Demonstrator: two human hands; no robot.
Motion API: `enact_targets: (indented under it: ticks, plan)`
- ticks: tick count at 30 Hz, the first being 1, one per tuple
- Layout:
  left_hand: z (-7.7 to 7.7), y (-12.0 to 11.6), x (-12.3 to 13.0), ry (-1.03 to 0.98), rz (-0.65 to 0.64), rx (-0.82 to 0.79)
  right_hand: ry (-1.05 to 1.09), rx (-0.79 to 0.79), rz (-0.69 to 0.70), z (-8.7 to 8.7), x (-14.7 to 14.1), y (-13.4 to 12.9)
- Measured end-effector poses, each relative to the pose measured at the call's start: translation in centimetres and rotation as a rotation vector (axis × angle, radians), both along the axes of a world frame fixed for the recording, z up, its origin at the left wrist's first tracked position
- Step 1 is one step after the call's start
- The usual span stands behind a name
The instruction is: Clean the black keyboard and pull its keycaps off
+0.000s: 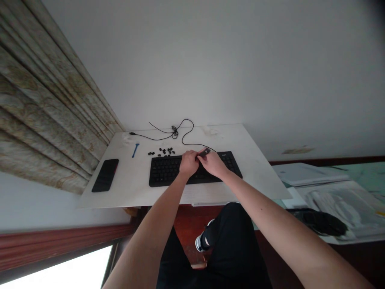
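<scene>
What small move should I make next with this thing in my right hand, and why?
Probably set the small dark piece from your right hand down by the loose black keycaps on the white tabletop. It sits at the top edge of the black keyboard, crowded by your left hand, and the keycaps lie close by.

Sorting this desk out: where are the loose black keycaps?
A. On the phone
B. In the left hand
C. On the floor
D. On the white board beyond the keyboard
D. The loose black keycaps lie scattered on the white board, just beyond the black keyboard.
</scene>
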State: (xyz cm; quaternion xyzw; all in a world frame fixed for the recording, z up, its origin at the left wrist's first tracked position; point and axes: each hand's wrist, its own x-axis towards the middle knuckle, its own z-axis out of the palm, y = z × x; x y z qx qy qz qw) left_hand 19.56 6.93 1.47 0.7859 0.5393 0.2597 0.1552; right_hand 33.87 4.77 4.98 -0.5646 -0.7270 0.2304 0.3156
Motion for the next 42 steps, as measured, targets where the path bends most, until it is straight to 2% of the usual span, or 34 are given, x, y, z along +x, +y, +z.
enact_targets:
  ticks: [7,10,12,17,19,22,27,34,37,42]
  plan:
    - [0.2,-0.3,-0.1,-0.008,-0.029,-0.011,0.148,0.092,-0.061,-1.8,-0.4,-2.9]
    - [0.2,-0.4,-0.1,-0.034,-0.035,0.002,0.191,0.127,-0.104,-1.6,-0.5,-2.9]
    - [0.1,-0.4,-0.1,-0.064,-0.034,0.013,0.23,0.125,-0.195,-0.9,0.3,-2.4]
    - [-0.2,-0.2,-0.1,-0.186,-0.027,0.015,0.584,0.159,-0.495,-0.2,6.3,0.2]
    - [-0.4,-0.2,-0.1,-0.237,-0.009,0.014,0.663,0.154,-0.604,-0.9,9.1,0.9]
    - [-0.5,-0.2,-0.3,-0.3,0.007,0.02,0.707,0.075,-0.711,-2.8,12.1,0.8]
    - [-0.4,-0.3,-0.3,-0.354,0.032,0.03,0.645,0.0,-0.711,-5.5,13.0,-0.2]
    - [0.7,0.6,-0.8,-0.401,0.117,-0.058,0.597,0.029,-0.734,-5.7,13.1,-0.3]
    - [1.6,1.7,-2.8,-0.251,0.087,-0.119,0.583,0.044,-0.728,-5.8,13.1,-0.3]
    - [3.0,3.2,-7.3,0.048,0.138,-0.176,0.515,0.047,-0.716,-6.2,13.1,-0.3]
